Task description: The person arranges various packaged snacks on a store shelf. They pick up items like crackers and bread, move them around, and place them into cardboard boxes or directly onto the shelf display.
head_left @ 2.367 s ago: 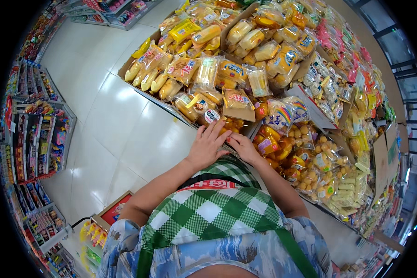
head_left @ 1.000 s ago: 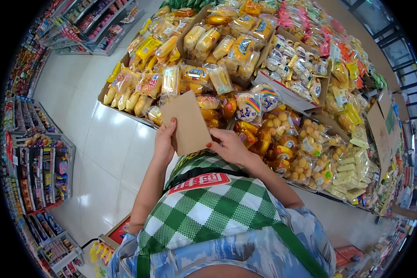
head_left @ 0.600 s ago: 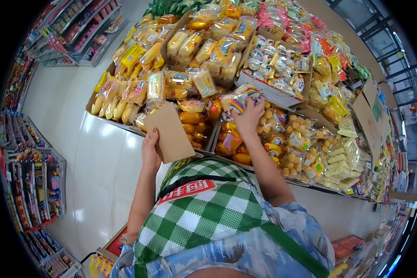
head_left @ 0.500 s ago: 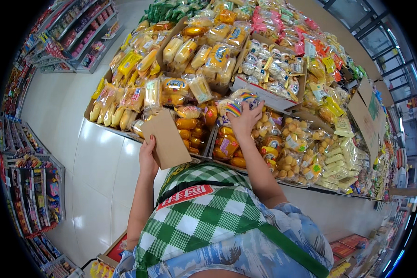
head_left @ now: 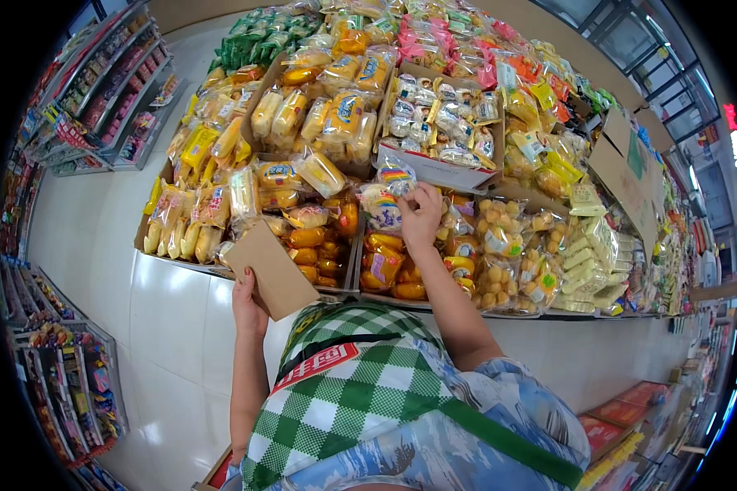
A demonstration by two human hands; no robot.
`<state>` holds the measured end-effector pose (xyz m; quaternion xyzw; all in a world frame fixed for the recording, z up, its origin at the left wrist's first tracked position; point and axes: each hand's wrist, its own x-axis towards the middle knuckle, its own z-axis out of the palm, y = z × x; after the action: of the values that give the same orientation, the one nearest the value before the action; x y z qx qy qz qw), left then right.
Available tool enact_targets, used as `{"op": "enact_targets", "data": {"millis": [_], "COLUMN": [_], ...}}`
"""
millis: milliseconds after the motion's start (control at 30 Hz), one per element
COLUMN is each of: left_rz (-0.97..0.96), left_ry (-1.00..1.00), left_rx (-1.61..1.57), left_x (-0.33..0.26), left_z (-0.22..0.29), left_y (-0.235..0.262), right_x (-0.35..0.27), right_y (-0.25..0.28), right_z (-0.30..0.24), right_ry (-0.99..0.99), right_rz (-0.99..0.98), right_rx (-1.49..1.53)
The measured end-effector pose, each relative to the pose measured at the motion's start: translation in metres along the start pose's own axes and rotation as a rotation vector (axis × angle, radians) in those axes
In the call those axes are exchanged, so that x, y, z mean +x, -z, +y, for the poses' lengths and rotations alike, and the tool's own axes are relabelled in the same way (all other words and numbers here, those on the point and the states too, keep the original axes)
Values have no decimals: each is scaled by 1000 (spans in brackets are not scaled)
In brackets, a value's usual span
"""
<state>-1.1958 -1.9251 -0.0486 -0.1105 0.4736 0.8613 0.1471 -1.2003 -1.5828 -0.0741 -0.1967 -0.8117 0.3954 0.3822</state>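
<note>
My left hand [head_left: 249,304] grips a flat brown piece of cardboard [head_left: 272,268] by its left edge, thumb on top. The cardboard is tilted in front of the bread display. My right hand [head_left: 421,216] reaches into the display with bent fingers closed at the right edge of a clear bread bag [head_left: 380,204] with a rainbow print. A second rainbow-printed bag [head_left: 396,175] lies just behind it. Below these bags are brown glazed buns in clear wrap [head_left: 382,266]. The fingertips of my right hand are partly hidden.
A white-fronted box of small wrapped cakes [head_left: 442,168] stands behind my right hand. Bagged round cakes [head_left: 498,260] lie to the right, long wrapped rolls [head_left: 180,219] to the left. Cardboard dividers separate the piles. Snack shelves [head_left: 61,385] stand across the tiled floor at left.
The view has shifted, so the display sits further left and slightly higher. My right hand's spread fingers have drawn together at the rainbow bag's right side. My left hand still holds the cardboard.
</note>
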Motion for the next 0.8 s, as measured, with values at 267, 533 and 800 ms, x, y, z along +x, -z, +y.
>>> {"op": "enact_targets", "data": {"millis": [267, 533, 800], "left_rz": [-317, -531, -346], "left_ry": [-245, -157, 104], "left_rx": [340, 463, 185], "left_x": [-18, -33, -27], "left_z": [19, 51, 9], "left_y": [-31, -55, 1], "right_x": [-3, -44, -45], "right_y": [42, 37, 41], "right_z": [-106, -160, -148], "right_ry": [225, -48, -243], "right_rz": [25, -578, -733], "right_rx": [156, 580, 970]}}
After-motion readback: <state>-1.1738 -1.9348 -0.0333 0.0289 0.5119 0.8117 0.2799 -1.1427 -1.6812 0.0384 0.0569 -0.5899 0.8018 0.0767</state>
